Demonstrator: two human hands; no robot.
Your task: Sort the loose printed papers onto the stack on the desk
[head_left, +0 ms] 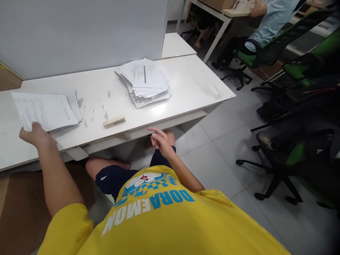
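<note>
My left hand [38, 136] grips the near edge of some printed papers [45, 111] at the left of the white desk, thumb on top and the other fingers hidden beneath. More sheets show under their right end. In front of the desk edge, above my lap, my right hand [160, 140] holds nothing; its index finger is stretched out and the others are loosely bent. A cream stapler [114, 121] lies on the desk between the two hands. Farther back sits a messy, uneven stack of printed papers [148, 83].
A grey partition panel [79, 35] stands along the back of the white desk [193, 81]. At far left is a cardboard box [9, 78]. Office chairs [247, 58] stand on the tiled floor to the right, where another person in a light blue shirt [273, 24] sits at a table.
</note>
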